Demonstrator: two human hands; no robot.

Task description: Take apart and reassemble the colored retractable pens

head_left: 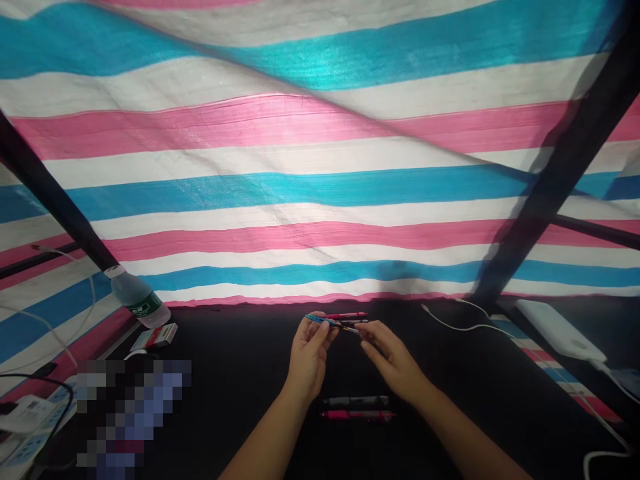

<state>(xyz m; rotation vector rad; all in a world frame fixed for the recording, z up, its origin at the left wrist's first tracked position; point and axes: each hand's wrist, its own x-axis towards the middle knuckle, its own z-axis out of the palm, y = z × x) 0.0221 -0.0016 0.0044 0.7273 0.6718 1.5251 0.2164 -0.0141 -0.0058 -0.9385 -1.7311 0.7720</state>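
My left hand (311, 350) pinches a blue pen (316, 319) above the dark table, with the blue end pointing left. A thin, pale and dark section runs from the blue barrel toward my right hand (387, 353). The right thumb and fingertips close around that thin end; whether it is a bare refill I cannot tell. Just behind the fingers lie a red pen (356, 315) and a darker pen (359, 322), partly hidden. Nearer to me, between my forearms, a black pen (356, 401) and a pink-red pen (359, 416) lie side by side.
On the left stand a water bottle (140, 299), a small box (155, 338) and a power strip (23, 448) with cables. To the right lie a white power bank (561, 331) and a white cable (457, 328). Striped sheeting (300, 193) hangs behind the black table (235, 373).
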